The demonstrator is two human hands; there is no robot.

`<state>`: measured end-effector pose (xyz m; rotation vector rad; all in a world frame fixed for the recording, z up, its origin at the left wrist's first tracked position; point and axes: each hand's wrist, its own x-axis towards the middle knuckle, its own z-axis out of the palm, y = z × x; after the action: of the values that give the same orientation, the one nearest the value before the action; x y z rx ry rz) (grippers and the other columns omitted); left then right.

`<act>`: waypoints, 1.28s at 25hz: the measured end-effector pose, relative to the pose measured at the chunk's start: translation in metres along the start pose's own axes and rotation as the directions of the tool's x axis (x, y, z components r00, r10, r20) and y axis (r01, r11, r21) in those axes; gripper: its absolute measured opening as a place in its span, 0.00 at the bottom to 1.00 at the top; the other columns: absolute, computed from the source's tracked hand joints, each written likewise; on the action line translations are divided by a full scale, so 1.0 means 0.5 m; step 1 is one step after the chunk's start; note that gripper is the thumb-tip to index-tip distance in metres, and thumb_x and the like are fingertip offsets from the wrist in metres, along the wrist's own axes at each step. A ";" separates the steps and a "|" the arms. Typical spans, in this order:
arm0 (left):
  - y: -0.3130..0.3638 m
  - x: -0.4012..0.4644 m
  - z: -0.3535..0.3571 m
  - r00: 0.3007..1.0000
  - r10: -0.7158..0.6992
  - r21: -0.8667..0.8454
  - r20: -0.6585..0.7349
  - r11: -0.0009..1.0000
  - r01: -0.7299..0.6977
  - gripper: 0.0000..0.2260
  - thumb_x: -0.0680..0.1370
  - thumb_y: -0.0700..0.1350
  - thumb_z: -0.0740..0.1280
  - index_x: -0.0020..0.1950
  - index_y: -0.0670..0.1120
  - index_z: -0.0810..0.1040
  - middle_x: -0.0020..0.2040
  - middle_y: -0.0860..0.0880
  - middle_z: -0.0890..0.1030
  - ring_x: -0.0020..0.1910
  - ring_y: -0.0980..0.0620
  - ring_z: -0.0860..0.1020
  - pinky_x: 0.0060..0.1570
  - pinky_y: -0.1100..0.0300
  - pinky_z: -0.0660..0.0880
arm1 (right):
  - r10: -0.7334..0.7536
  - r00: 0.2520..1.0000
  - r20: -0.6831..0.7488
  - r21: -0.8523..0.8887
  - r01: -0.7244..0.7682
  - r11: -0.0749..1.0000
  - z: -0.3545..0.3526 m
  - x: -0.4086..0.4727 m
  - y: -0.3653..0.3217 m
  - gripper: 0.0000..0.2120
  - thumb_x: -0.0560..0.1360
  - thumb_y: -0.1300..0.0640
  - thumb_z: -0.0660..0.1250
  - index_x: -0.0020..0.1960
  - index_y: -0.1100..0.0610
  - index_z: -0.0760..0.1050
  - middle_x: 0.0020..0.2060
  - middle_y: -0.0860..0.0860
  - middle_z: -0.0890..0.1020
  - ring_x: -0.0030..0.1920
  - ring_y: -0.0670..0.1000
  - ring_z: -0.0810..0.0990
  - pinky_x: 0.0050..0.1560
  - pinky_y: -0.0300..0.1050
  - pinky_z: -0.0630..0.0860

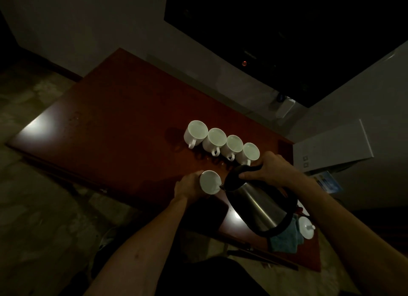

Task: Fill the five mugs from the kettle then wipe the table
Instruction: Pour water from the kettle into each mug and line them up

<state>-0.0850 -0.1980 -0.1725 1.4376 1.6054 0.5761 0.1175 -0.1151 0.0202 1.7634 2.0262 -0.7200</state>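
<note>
The room is dark; a red-brown table (pixel 114 110) stands by a grey wall, w/ a light glare on its left end. Landmark is the steel kettle (pixel 256 205): it is tilted, spout at the rim of the fifth mug (pixel 209 182), just left of it. The right hand (pixel 265 170) grasps the black handle on top, fingers curled round it. The left hand (pixel 187 188) holds the fifth mug from its left side, fingers wrapped on the wall. Beyond the kettle four white mugs (pixel 223 142) stand in a row, touching, handles toward the person. Behind the kettle's base lies a blue cloth (pixel 284 240), and beside this a white lidded pot (pixel 306 227).
</note>
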 end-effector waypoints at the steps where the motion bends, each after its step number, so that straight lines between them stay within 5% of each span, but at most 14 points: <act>1: 0.001 0.000 0.000 1.000 -0.005 -0.004 0.003 1.000 0.005 0.32 0.67 0.56 0.79 0.68 0.56 0.72 0.62 0.52 0.81 0.63 0.47 0.78 0.59 0.42 0.76 | -0.004 1.000 -0.001 -0.002 0.004 1.000 0.000 0.000 0.000 0.62 0.37 0.11 0.61 0.57 0.53 0.79 0.46 0.49 0.85 0.45 0.50 0.86 0.49 0.54 0.85; 32: -0.005 0.000 -0.004 0.999 0.024 -0.019 -0.024 1.000 -0.025 0.33 0.63 0.58 0.80 0.65 0.58 0.74 0.60 0.55 0.82 0.61 0.50 0.79 0.57 0.44 0.77 | -0.006 1.000 0.006 0.012 0.006 1.000 -0.015 0.003 -0.015 0.60 0.38 0.12 0.64 0.56 0.53 0.78 0.46 0.49 0.85 0.44 0.50 0.86 0.48 0.54 0.85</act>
<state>-0.0878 -0.1980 -0.1737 1.4429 1.5988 0.6235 0.1101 -0.1101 0.0264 1.7604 2.0282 -0.7403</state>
